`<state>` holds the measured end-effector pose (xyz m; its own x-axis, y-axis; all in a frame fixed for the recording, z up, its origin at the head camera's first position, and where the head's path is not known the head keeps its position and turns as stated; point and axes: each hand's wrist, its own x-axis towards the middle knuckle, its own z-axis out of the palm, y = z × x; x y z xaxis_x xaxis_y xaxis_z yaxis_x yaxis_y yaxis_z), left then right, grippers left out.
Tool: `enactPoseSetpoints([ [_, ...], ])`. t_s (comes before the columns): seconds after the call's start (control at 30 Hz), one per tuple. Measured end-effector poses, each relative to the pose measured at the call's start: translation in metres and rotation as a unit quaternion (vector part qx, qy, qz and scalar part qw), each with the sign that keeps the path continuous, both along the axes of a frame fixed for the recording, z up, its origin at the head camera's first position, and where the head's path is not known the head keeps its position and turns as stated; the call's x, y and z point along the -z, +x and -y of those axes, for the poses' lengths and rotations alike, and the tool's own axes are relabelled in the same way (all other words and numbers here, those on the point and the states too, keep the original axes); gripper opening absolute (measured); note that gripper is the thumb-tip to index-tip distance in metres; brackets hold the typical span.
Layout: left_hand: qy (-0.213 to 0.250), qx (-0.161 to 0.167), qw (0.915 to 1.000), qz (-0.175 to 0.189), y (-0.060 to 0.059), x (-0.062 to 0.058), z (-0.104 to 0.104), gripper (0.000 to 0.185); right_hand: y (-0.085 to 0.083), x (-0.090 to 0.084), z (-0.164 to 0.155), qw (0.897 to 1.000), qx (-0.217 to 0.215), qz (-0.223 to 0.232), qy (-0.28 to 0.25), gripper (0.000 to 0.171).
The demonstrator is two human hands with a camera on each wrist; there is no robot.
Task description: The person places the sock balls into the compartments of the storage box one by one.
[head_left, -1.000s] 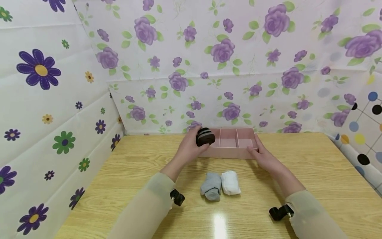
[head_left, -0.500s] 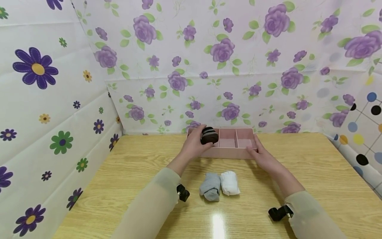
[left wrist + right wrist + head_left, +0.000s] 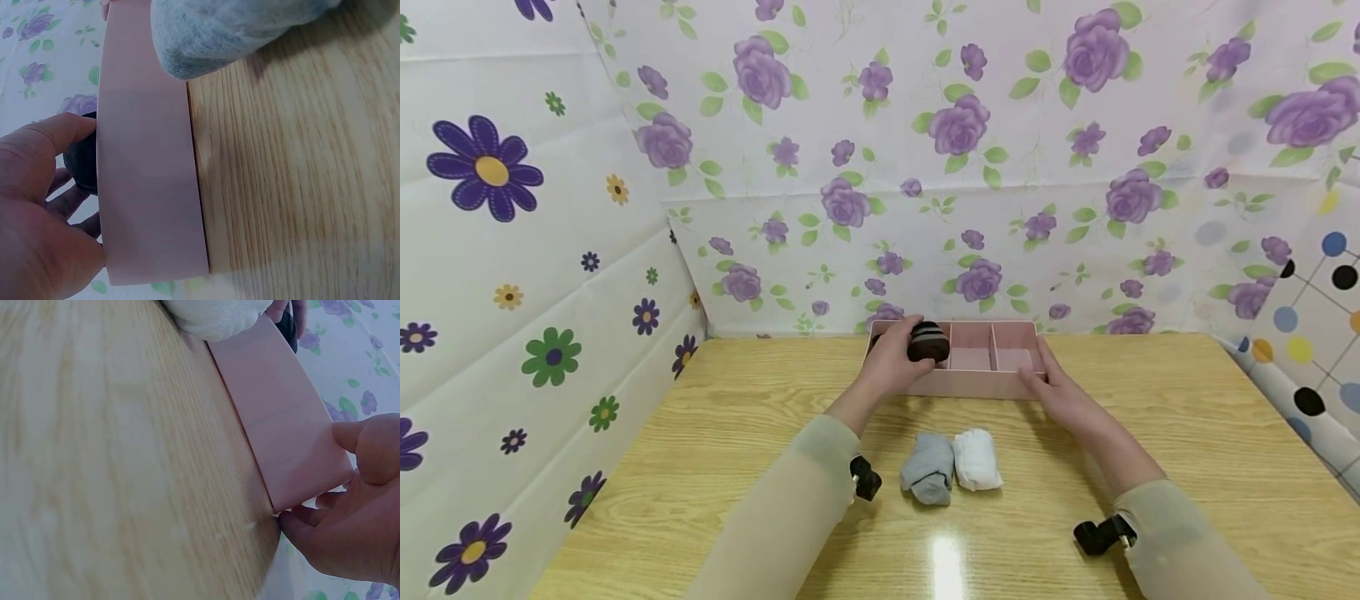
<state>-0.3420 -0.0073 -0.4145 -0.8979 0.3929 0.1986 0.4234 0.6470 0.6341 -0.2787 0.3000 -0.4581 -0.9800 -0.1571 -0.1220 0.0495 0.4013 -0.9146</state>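
My left hand [image 3: 886, 365] grips a dark rolled sock [image 3: 930, 343] with grey stripes, over the left part of a pink divided box [image 3: 973, 384]. In the left wrist view, the front wall hides the sock's lower part. Thumb and fingers of my right hand [image 3: 1062, 398] hold the box's right end, the thumb against its front wall [image 3: 281, 406]. On the table before the box lie a grey rolled sock [image 3: 929, 469] and a white rolled bundle [image 3: 977, 460], side by side. Something dark shows in the leftmost compartment, mostly hidden behind my left hand.
The box stands near the back edge of the wooden table [image 3: 737, 417], close to a flowered cloth [image 3: 820, 250] behind it. Another patterned cloth [image 3: 550, 250] hangs at the left. Two right-hand compartments of the box show bare pink floors.
My left hand has moved slightly right and carried the striped sock from the box's left end toward the second compartment. My right hand keeps its place on the box.
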Motion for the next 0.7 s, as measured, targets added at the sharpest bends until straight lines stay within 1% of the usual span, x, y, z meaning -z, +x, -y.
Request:
enactPoseSetpoints([
  [0.13, -0.003, 0.001, 1.0000, 0.004, 0.001, 0.000, 0.004, 0.078, 0.000, 0.000, 0.001, 1.000, -0.002, 0.000, -0.001, 0.093],
  [0.23, 0.006, -0.004, 0.9999, 0.008, 0.004, -0.001, 0.008, 0.079, 0.001, -0.001, 0.002, 1.000, -0.002, 0.001, 0.000, 0.094],
  [0.33, 0.009, -0.007, 0.9999, -0.001, 0.007, -0.002, 0.012, 0.079, 0.001, -0.002, 0.002, 1.000, -0.002, 0.001, -0.002, 0.093],
  [0.53, 0.014, 0.002, 0.9999, -0.010, 0.015, -0.003, 0.013, 0.079, 0.000, 0.000, 0.001, 1.000, 0.000, -0.005, -0.005, 0.090],
  [0.7, 0.022, 0.006, 0.9997, -0.012, 0.023, -0.005, 0.013, 0.080, -0.001, 0.001, 0.000, 1.000, 0.002, 0.000, 0.000, 0.089],
])
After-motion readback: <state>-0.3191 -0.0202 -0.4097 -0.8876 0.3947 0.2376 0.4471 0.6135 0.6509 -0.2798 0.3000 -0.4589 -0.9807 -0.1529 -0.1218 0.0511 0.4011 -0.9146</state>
